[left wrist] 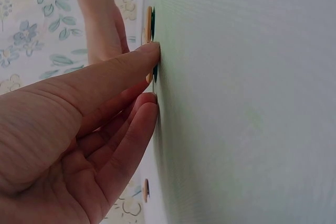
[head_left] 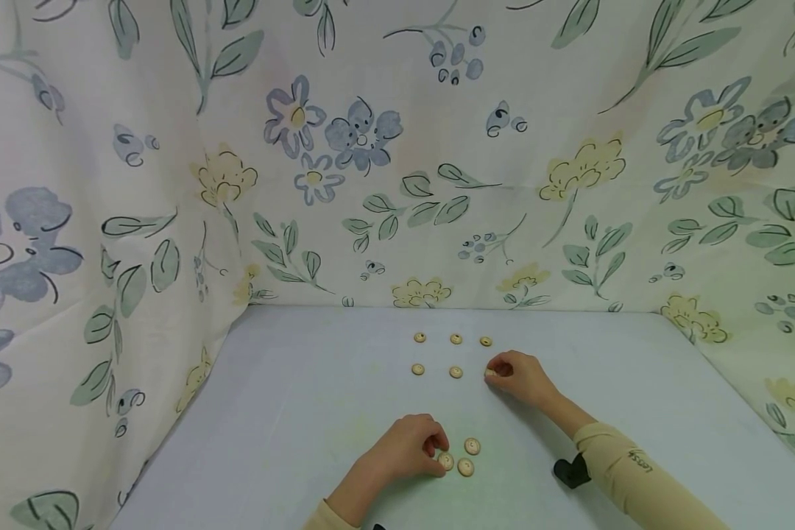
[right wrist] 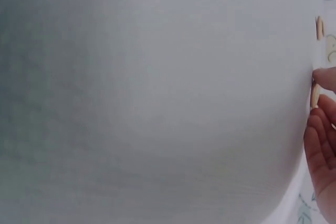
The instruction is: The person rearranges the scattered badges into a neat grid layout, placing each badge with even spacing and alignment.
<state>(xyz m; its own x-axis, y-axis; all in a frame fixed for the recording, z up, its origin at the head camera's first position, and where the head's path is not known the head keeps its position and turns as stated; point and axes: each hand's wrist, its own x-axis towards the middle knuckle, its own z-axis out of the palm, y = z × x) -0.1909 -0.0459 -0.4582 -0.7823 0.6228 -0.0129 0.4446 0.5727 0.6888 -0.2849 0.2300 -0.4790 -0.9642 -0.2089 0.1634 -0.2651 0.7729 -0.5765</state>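
My right hand pinches a round wooden button between thumb and fingertips, down at the table surface. In the right wrist view the button shows edge-on between the thumb and the fingers. Nearer the front, my left hand has its thumb and fingers curled about another wooden button lying on the table. The thumb covers part of that button in the left wrist view. Two loose buttons lie just right of it, one farther back and one closer.
Left of my right hand lie two buttons, one close by and one farther off. Behind them is a row of three, with its middle button. A floral curtain borders the white table at back and sides.
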